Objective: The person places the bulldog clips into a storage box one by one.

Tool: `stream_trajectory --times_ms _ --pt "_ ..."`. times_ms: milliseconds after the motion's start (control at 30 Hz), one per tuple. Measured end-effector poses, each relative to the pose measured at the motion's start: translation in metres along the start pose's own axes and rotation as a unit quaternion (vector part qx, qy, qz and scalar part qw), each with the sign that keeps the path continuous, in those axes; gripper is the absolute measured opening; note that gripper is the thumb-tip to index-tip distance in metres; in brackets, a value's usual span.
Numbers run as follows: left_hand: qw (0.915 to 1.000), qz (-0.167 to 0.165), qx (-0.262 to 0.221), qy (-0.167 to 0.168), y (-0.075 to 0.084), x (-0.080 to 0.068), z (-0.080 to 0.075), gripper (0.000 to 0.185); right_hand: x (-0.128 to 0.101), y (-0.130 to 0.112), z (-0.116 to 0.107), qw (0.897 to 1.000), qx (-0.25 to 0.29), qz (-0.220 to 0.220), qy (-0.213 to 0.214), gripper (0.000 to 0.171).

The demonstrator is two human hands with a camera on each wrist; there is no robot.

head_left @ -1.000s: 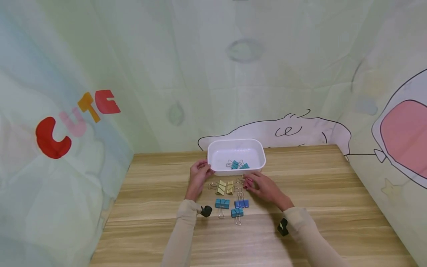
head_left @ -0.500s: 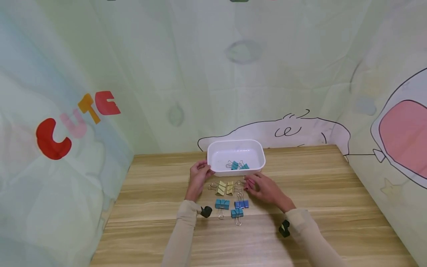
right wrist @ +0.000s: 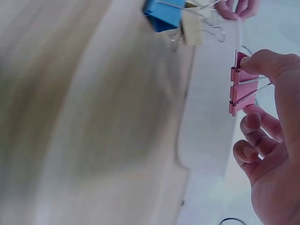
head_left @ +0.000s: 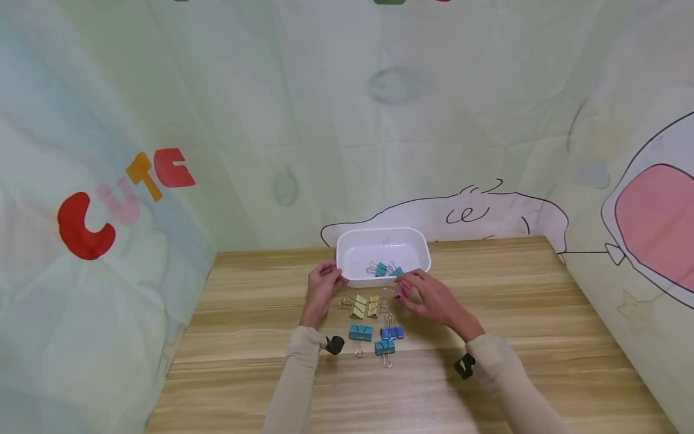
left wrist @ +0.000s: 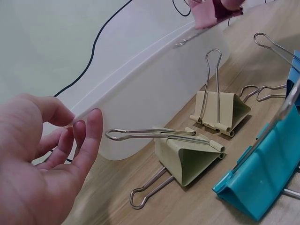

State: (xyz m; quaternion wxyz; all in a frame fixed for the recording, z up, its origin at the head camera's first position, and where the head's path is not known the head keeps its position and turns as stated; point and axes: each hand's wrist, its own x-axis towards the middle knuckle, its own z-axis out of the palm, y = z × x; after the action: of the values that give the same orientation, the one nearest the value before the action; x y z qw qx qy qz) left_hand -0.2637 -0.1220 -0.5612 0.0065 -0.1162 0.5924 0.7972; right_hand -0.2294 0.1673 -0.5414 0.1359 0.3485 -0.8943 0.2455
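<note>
Your right hand (head_left: 434, 299) now pinches the pink metal binder clip (right wrist: 240, 90) between thumb and fingers and holds it off the wooden tabletop (head_left: 542, 313), right at the near wall of the white rectangular plastic tub (head_left: 382, 279); a second ago that same clip lay on the wood just in front of the tub with your fingers settling over it, so the pick-up is done and the clip hangs beside the rim, not yet over the inside. Your left hand (head_left: 323, 288) has stayed at the tub's left near corner, fingers loosely curled against the wall and steadying it without closing round anything. Inside the tub lie two teal binder clips (head_left: 387, 269), unmoved. In front of the tub, between your hands, the pair of yellow binder clips (head_left: 365, 305) sits nearest its wall, and nearer you than those sit three blue binder clips (head_left: 379, 337); none of these has shifted, so five clips remain on the wood in front of the tub.
</note>
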Motion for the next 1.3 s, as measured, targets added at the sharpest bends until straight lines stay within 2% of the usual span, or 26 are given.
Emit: stream_trajectory --times_ms 167,333,467,800,1133,1300 --pt "1.0 0.006 0.0 0.006 -0.001 0.001 0.0 0.037 0.017 -0.003 -0.01 1.0 0.005 0.005 -0.007 0.037" --pt "1.0 0.003 -0.001 0.006 -0.001 0.001 0.0 0.037 0.035 -0.002 -0.022 0.999 0.015 0.034 -0.008 0.04" --pt "1.0 0.0 0.003 0.007 0.0 0.001 0.0 0.037 0.048 0.002 -0.031 0.998 0.028 0.057 -0.012 0.043" --pt "1.0 0.001 0.005 0.008 0.001 0.0 0.0 0.036 0.083 0.018 -0.05 0.994 0.021 0.092 -0.046 0.048" --pt "1.0 -0.001 -0.001 0.003 -0.001 0.001 0.0 0.037 0.09 0.021 -0.056 0.989 0.016 0.134 -0.065 0.053" --pt "1.0 0.004 -0.001 0.003 -0.001 0.0 0.0 0.035 0.088 0.023 -0.057 0.984 0.032 0.164 -0.07 0.07"
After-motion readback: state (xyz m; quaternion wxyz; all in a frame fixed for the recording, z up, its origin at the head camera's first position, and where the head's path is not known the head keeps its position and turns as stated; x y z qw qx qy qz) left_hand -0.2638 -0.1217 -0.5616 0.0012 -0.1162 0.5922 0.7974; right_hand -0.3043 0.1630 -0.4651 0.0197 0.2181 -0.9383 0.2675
